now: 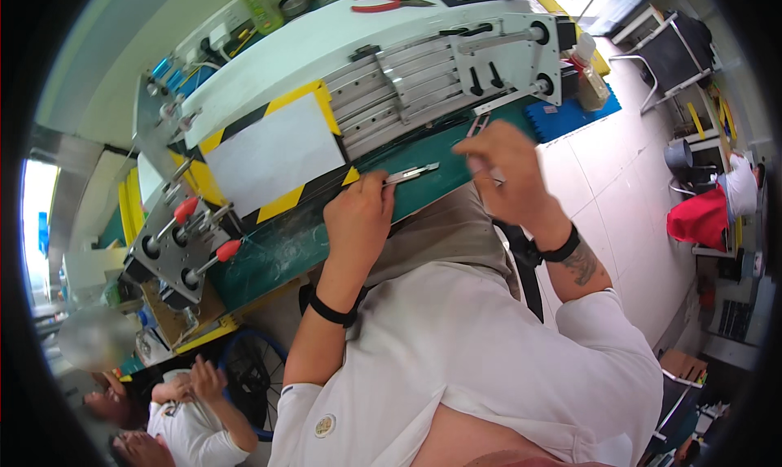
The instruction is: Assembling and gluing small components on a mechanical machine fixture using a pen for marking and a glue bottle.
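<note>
My left hand [358, 214] is closed around one end of a slim silver tool [413, 174], which looks like a craft knife. Its free end points right, over the green mat [285, 259] at the near edge of the bench. To the right my right hand [511, 172] is raised above that edge, its fingers curled in. Whatever its fingertips hold, if anything, is hidden. Just beyond them shows a small slotted piece [478, 125]; whether the hand touches it I cannot tell. Past both hands stands a metal machine frame with a slotted aluminium bed [371, 100].
A white sheet [273, 153] with a yellow-and-black striped border lies left of the bed. Red-tipped levers [228, 250] stick out at the frame's left end. Red-handled pliers [383, 2] lie behind. A bottle [592, 88] stands on a blue mat. Another person [191, 414] sits lower left.
</note>
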Demonstrator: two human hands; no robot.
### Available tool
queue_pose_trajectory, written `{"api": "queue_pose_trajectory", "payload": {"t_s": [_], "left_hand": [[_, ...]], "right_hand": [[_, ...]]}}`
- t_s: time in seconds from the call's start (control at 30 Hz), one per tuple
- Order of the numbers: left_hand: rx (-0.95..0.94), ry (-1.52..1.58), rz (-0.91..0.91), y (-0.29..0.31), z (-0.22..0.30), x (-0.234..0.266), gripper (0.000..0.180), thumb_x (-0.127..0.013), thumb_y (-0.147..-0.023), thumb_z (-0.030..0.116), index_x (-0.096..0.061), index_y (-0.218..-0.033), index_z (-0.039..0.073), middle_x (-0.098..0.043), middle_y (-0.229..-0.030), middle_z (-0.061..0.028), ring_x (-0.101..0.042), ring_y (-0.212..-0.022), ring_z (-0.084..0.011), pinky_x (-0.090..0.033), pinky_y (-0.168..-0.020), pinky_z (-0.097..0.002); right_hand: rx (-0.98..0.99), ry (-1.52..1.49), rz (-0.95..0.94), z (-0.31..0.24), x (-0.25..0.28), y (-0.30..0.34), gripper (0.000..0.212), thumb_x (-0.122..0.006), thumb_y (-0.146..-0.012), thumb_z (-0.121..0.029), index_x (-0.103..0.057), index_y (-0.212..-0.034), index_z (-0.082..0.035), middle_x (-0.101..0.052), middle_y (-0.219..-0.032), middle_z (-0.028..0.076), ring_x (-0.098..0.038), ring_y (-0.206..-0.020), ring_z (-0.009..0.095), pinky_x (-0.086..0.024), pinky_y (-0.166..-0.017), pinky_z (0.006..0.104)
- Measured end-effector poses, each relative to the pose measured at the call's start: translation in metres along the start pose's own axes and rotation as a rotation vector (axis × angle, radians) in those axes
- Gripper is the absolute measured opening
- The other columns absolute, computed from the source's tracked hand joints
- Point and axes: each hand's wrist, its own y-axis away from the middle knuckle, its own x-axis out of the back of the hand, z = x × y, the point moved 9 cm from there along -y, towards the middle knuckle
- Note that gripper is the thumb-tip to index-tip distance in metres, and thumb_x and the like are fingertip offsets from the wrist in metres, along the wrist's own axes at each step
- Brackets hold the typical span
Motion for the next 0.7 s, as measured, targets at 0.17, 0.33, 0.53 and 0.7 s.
{"api": "queue_pose_trajectory", "payload": {"t_s": [0.17,0.33,0.53,0.7], "left_hand": [[-0.023,0.012,-0.135,0.003,0.002,-0.01,0.019,-0.084,-0.091,0.019,-0.073,-0.103,0.01,-0.077,-0.092,-0.0111,-0.078,-0.084,-0.0347,-0.061,-0.073,-0.0481],[0.066,0.092,-0.159,0.013,-0.003,0.013,0.02,-0.085,-0.09,0.02,-0.073,-0.101,0.009,-0.078,-0.093,-0.0106,-0.077,-0.084,-0.0356,-0.061,-0.073,-0.0492],[-0.016,0.394,0.106,0.031,0.012,0.111,0.018,-0.084,-0.095,0.013,-0.081,-0.112,0.007,-0.076,-0.089,-0.0106,-0.071,-0.07,-0.0276,-0.055,-0.064,-0.0401],[0.267,0.26,0.556,0.059,-0.063,0.203,0.013,-0.084,-0.098,0.006,-0.081,-0.11,0.006,-0.074,-0.086,-0.0077,-0.064,-0.064,-0.0225,-0.05,-0.058,-0.0351]], "right_hand": [[-0.025,0.254,-0.336,-0.017,-0.091,0.015,0.034,-0.08,-0.087,-0.013,-0.072,-0.119,-0.005,-0.06,-0.105,0.013,-0.06,-0.104,0.037,-0.048,-0.09,0.0489],[0.118,0.344,-0.46,-0.036,-0.113,0.01,0.028,-0.081,-0.08,-0.011,-0.068,-0.105,-0.007,-0.059,-0.098,0.011,-0.059,-0.099,0.034,-0.047,-0.086,0.0469],[0.233,0.327,-0.611,-0.062,-0.116,0.0,0.027,-0.081,-0.076,-0.006,-0.064,-0.097,-0.009,-0.059,-0.09,0.009,-0.06,-0.091,0.032,-0.047,-0.081,0.0456],[0.113,-0.297,-0.461,-0.104,-0.083,-0.058,0.018,-0.08,-0.088,0.002,-0.065,-0.095,-0.007,-0.071,-0.098,0.01,-0.066,-0.087,0.029,-0.052,-0.076,0.0415]]}}
